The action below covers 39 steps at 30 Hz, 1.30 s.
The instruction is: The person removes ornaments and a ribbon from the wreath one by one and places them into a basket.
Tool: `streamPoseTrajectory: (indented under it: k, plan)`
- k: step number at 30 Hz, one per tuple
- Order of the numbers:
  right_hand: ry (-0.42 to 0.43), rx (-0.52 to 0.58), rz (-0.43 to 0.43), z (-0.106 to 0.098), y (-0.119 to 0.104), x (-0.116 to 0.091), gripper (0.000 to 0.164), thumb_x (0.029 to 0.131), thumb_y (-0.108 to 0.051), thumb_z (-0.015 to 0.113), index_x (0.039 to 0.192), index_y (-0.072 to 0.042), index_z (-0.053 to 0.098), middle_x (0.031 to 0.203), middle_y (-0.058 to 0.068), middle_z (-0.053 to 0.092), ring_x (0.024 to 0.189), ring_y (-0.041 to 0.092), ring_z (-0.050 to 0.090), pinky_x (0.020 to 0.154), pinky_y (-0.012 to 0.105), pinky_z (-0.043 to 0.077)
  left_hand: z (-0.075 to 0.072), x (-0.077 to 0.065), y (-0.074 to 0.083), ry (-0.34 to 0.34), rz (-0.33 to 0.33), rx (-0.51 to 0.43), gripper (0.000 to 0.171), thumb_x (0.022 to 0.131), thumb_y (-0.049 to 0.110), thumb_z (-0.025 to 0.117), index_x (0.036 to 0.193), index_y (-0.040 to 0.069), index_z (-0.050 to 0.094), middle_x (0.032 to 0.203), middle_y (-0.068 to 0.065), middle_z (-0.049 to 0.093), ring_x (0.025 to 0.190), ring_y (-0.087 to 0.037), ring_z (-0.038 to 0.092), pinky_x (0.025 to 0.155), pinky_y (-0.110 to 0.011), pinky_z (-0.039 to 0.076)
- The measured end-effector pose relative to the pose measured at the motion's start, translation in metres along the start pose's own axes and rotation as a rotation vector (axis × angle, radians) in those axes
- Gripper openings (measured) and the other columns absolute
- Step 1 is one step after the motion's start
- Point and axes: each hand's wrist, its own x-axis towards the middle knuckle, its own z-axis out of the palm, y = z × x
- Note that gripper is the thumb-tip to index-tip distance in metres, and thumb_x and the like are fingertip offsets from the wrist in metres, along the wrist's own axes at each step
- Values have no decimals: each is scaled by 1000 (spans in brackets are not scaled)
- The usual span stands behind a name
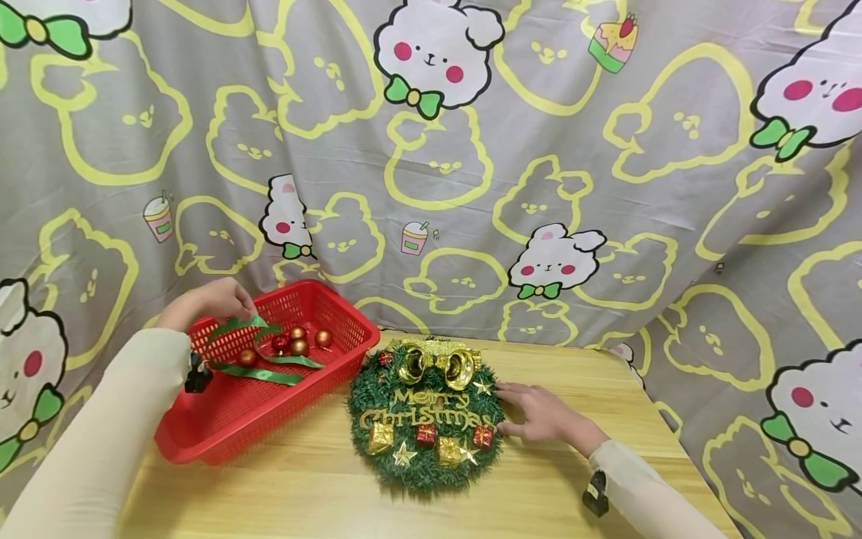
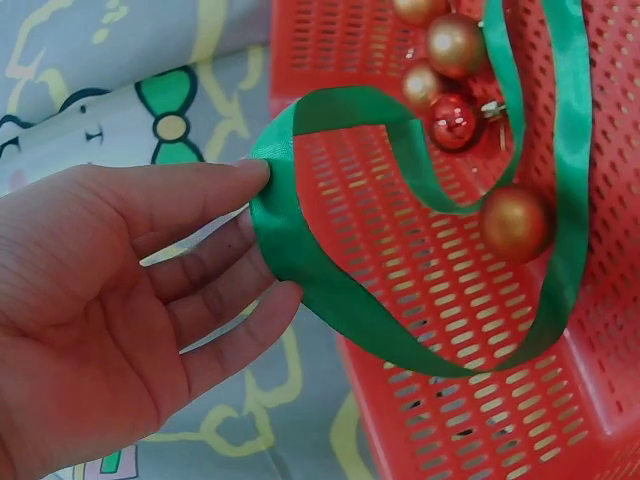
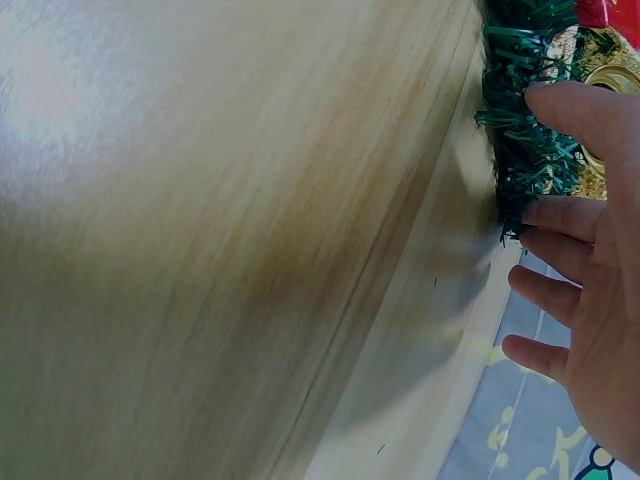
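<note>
Over the left end of a red plastic basket (image 1: 263, 430), my left hand (image 1: 227, 301) pinches a green satin ribbon (image 2: 335, 290) between thumb and fingers. The ribbon loops down into the basket among several gold baubles (image 2: 517, 223) and a shiny red bauble (image 2: 453, 123). On the table lies a round green tinsel wreath (image 1: 431, 475) bearing gold "Merry Christmas" lettering (image 1: 427, 415), gold bells (image 1: 459, 367), small gift boxes and stars. With fingers extended, my right hand (image 1: 547, 414) touches the wreath's right edge. The right wrist view shows its thumb and fingers against the tinsel.
A light wooden table (image 1: 579, 486) carries the basket at the left and the wreath at the middle. Behind the table hangs a grey cartoon-print curtain (image 1: 465, 247). The basket's back edge stands close to the curtain.
</note>
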Motion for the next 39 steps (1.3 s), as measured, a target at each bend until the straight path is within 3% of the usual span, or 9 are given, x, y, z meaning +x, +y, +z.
streamPoseTrajectory:
  k: [9,15,24,33,39]
  plan:
    - [3,-6,-2,-1,0,0,74,93,-54,64,139,2,58,147,22,55,131,42,57,109,57,45,20,11,3,-43,-4,-41,14,90,5,67,94,-6,73,83,0,70,68,-14,55,62,-32,51]
    - [-8,-8,8,-1,0,0,74,93,-55,64,140,2,58,148,21,55,132,42,56,109,57,44,34,20,-1,-69,30,-102,14,90,4,68,95,-7,73,82,0,70,62,-11,49,59,-28,44]
    - [-24,5,23,-2,-1,0,74,94,-55,63,140,2,58,149,21,54,134,42,55,109,58,43,46,26,-9,-142,14,-128,15,91,6,67,95,-6,74,78,4,66,60,-9,44,61,-27,43]
    - [-33,10,32,-2,-2,1,74,94,-55,63,141,2,57,150,21,53,135,42,54,110,59,42,51,23,-16,-255,-80,-162,17,96,7,63,102,-7,72,65,7,49,60,-8,41,66,-29,51]
    - [-32,1,23,-2,-2,1,74,94,-54,63,141,2,57,149,21,53,134,42,55,110,57,43,52,22,-26,-291,-101,-147,15,95,8,64,99,-4,73,66,8,53,63,-7,44,66,-28,53]
